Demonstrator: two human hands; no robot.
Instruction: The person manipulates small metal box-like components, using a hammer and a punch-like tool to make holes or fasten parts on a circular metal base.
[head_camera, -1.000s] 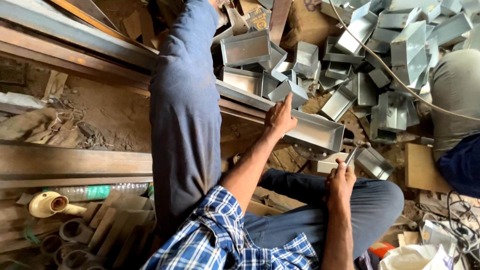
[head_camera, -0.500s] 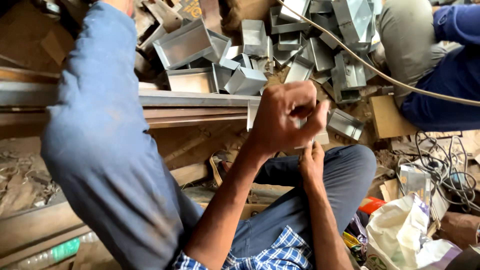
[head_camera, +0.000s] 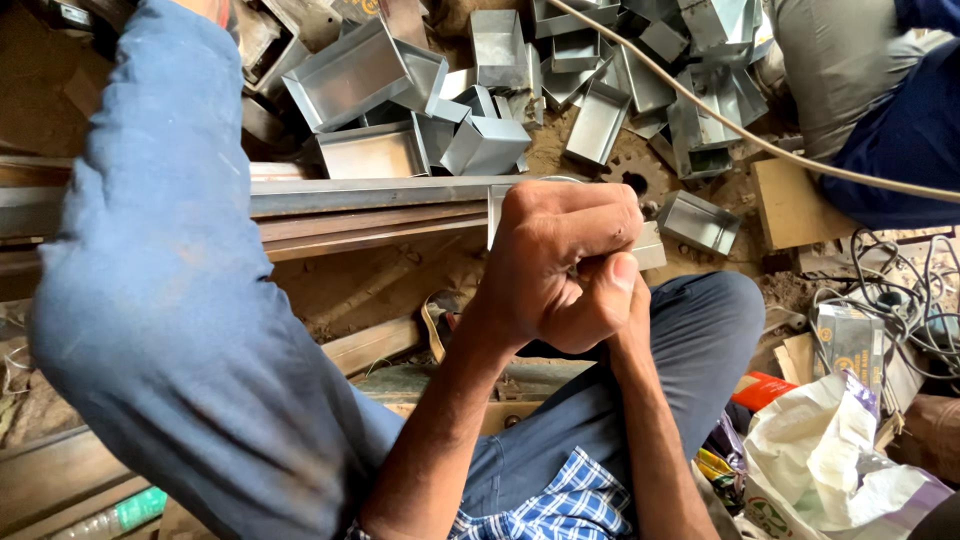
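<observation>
My left hand (head_camera: 560, 265) is closed in a tight fist, thumb up, over a folded sheet-metal box (head_camera: 652, 248). Only the box's edges show, to the left and right of the fist. The box rests by a long steel rail (head_camera: 370, 192) that runs across in front of me. My right hand is almost wholly hidden behind the left one; only its wrist and forearm (head_camera: 645, 420) show, rising from below. Whether it holds anything cannot be made out. My left knee in blue trousers (head_camera: 170, 300) fills the left side.
Several open sheet-metal boxes (head_camera: 370, 70) lie heaped on the dirt beyond the rail. A cable (head_camera: 750, 140) crosses at top right, where another person (head_camera: 860, 80) sits. At right lie tangled wires (head_camera: 900, 290), a small carton (head_camera: 850, 345) and a white plastic bag (head_camera: 830, 465). A plastic bottle (head_camera: 120, 512) lies at bottom left.
My left hand went from lying flat on the metal box to a fist over it. The right hand slid behind the left. The view swung closer to both hands.
</observation>
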